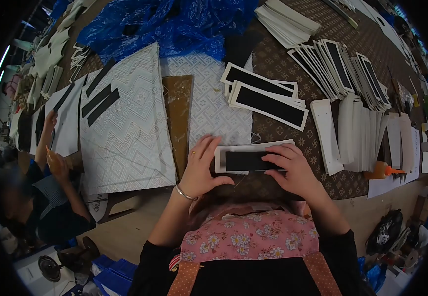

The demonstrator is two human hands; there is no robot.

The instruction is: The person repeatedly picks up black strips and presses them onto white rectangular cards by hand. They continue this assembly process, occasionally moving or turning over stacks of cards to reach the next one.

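Observation:
A black strip (246, 161) lies on a white rectangular card (220, 159) near the table's front edge. My right hand (290, 167) holds the right end of the strip and card, thumb below and fingers above. At the card's left end is my left hand (205, 167), its thumb spread away from the fingers and nothing gripped in it. Just beyond, finished-looking white cards with black strips (271, 105) overlap in a loose pile on the patterned cloth.
Stacks of white cards (354, 130) and framed black strips (339, 64) stand at the right, near an orange-capped glue bottle (379, 170). Patterned white sheets (125, 143) with black strips lie left. Blue plastic (169, 24) is at the back. A co-worker (51, 197) sits at far left.

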